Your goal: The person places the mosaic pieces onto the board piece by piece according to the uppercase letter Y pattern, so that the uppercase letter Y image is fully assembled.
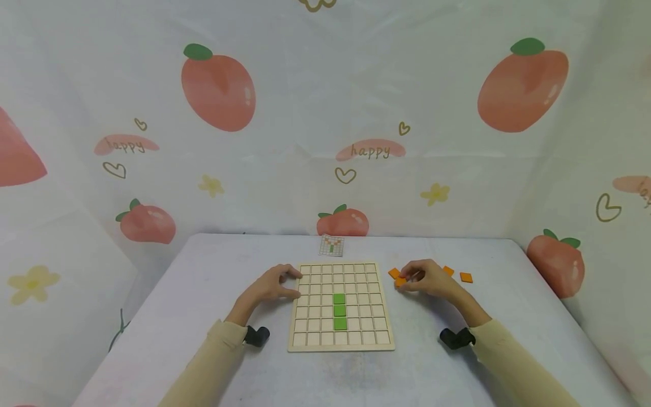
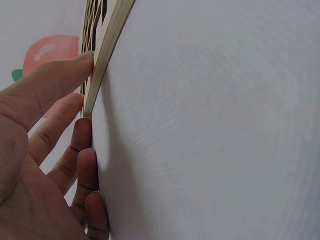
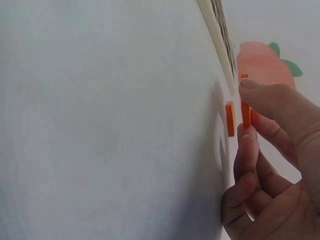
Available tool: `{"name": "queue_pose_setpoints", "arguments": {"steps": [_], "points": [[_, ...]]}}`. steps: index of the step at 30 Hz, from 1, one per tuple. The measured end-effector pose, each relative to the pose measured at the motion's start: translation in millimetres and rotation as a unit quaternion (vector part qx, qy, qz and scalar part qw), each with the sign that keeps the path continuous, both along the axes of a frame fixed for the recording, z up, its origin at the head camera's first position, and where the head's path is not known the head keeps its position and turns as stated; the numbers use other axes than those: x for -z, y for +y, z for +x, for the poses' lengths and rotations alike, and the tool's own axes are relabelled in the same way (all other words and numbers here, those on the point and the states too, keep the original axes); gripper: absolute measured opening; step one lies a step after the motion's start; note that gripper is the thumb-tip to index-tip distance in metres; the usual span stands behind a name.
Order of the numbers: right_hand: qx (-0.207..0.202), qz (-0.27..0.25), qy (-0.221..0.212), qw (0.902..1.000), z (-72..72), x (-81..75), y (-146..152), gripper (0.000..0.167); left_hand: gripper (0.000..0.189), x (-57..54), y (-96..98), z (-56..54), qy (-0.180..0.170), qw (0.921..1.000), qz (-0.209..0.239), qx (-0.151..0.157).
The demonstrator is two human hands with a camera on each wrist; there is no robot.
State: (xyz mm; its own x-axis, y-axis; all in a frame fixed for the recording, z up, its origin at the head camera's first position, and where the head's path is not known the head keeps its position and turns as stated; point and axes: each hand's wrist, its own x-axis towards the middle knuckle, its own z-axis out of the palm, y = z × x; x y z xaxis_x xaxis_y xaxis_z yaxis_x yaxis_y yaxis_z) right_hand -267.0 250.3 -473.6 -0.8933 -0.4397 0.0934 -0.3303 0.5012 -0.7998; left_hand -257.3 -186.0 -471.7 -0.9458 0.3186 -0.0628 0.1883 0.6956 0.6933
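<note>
A square light wooden board with a grid of cells lies on the table, holding a column of green square tiles. At its left edge my left hand touches the rim with thumb and fingertip; in the left wrist view the thumb rests on the wooden edge and the other fingers are loosely bent. Right of the board my right hand pinches an orange square tile between thumb and fingers. Another orange tile lies on the table just beside it.
More orange tiles lie beyond my right hand, one partly hidden by it and another farther right. Behind the board is a small printed grid card. A fruit-patterned cloth hangs along the table's back.
</note>
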Motion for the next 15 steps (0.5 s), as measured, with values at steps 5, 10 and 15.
{"name": "queue_pose_setpoints", "arguments": {"steps": [5,10,15], "points": [[-0.003,-0.017,-0.007,0.9998,1.4,1.0,-5,0.026,0.039,-0.6,0.4,0.1,-0.002,1.0000,-0.001,-0.002],[-0.016,-0.028,-0.001,0.9995,1.4,1.0,-14,0.026,0.039,-0.6,0.3,0.3,-0.003,1.0000,-0.003,-0.004],[-0.030,-0.030,0.015,0.9990,-0.2,1.9,-24,0.020,0.039,-0.2,0.3,-0.1,-0.004,1.0000,0.000,-0.002]]}}
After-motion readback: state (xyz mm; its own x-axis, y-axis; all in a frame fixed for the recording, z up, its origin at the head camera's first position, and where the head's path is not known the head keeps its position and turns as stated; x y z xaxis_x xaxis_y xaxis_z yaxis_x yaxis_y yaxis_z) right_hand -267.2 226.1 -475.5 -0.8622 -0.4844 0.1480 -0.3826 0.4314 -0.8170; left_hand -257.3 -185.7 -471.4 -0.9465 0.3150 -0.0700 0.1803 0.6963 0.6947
